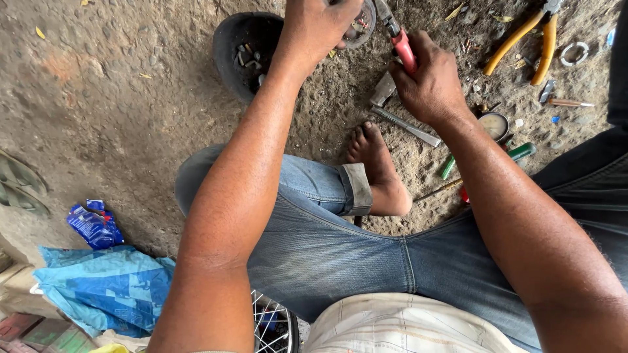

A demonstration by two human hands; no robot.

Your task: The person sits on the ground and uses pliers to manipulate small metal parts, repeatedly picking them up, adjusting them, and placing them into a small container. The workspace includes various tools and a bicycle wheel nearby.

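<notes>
The left hand (320, 26) is closed on a round part (364, 23); the right hand (428, 82) is clamped on red pliers (400, 40); the part should be held steady; the pliers squeezed evenly.

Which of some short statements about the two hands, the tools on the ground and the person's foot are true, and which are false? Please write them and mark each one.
1. The right hand grips a tool with red handles. True.
2. The left hand rests flat on the blue plastic bag. False: it is up at the top of the picture, closed on a small round metal part beside the black bowl.
3. The yellow-handled pliers lie on the ground, held by no hand. True.
4. The foot wears a black shoe. False: it is bare on the dirt.
5. The black bowl holds small pieces. True.
</notes>
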